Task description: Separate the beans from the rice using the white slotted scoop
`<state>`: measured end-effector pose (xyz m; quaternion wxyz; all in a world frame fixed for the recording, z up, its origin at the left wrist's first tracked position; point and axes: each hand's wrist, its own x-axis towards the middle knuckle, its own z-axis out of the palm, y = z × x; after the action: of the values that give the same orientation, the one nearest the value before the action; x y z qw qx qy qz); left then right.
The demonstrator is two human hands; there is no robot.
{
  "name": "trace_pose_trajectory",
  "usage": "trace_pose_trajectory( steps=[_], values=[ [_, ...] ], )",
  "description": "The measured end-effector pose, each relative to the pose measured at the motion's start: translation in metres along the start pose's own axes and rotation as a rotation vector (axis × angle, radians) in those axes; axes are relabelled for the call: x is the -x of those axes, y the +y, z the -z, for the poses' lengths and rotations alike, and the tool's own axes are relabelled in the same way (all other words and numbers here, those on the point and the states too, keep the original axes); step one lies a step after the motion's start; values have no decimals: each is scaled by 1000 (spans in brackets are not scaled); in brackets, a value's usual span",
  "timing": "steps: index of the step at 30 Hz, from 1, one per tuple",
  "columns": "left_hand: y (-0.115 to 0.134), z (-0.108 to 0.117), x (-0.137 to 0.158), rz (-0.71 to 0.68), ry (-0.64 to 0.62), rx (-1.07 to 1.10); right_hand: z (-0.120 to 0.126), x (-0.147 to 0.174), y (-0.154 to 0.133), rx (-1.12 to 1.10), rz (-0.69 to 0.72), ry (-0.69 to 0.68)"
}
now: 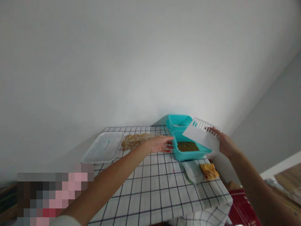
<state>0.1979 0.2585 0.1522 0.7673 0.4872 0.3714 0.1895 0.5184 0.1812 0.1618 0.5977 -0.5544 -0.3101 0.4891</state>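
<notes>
My right hand point(224, 142) grips the edge of a white slotted plastic panel point(199, 136), which is tilted over the front teal tub point(188, 156). Small greenish-brown pellets or beans point(187, 146) lie in that tub. At the tub's left rim is my left hand point(162, 144), its fingers stretched out and holding nothing; whether the fingertips touch the rim I cannot tell. Just behind the front tub stands a second teal tub point(180, 119), partly hidden by the panel.
On the checked tablecloth point(150, 185) lie a white shallow tray or lid point(104, 146), a clear bag of pale brown bits point(134, 140), a whitish packet point(194, 171) and a folded yellow cloth point(209, 171). A wall rises behind. Something red point(243, 207) stands beyond the table's right edge.
</notes>
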Motion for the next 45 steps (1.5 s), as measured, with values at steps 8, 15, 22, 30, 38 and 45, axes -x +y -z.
trace_pose_trajectory(
  steps=[8, 15, 22, 30, 38, 45],
  values=[
    [29, 33, 33, -306, 139, -145, -61, 33, -5, 51, 301, 76],
    [46, 61, 56, -718, 291, -445, -171, 54, 23, 440, 672, 67],
    [40, 56, -4, -654, 208, -364, -223, 61, 77, 466, 878, 293],
    [34, 76, -52, -530, 144, -347, -256, 43, 134, 666, 925, 201],
    [23, 99, -85, -509, 254, -515, -247, 27, 141, 849, 836, 108],
    [9, 111, -85, -500, 291, -630, -237, 29, 142, 915, 813, 65]
  ],
)
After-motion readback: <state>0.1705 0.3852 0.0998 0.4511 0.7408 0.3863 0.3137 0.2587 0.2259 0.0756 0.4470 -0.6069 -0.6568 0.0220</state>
